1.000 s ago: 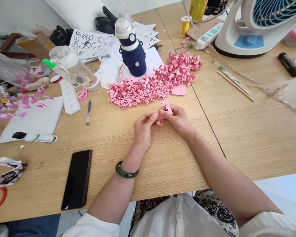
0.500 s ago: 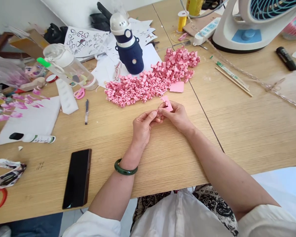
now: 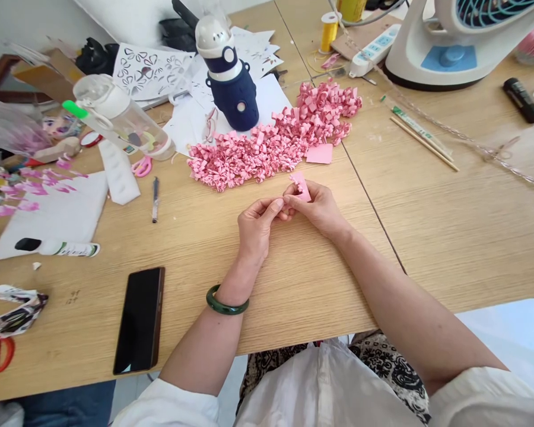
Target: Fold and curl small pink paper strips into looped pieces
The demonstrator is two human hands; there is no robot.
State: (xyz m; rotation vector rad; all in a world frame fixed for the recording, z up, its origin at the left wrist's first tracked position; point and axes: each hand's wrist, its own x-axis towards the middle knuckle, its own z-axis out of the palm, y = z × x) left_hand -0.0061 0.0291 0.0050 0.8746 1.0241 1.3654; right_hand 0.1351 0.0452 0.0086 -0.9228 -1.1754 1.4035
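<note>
Both my hands meet over the middle of the wooden table. My right hand pinches a small pink paper piece that sticks up above its fingers. My left hand, with a green bangle on the wrist, is closed and its fingertips press on the same piece from the left. Just beyond the hands lies a long heap of curled pink paper pieces with a flat pink square at its near edge.
A navy bottle and a clear bottle stand behind the heap among white cut papers. A black phone, a glue tube, a pen, pink scissors lie left. A fan base, sticks and a power strip are right.
The hands have stayed in place on the pink piece, with only small finger movement. The view has shifted slightly.
</note>
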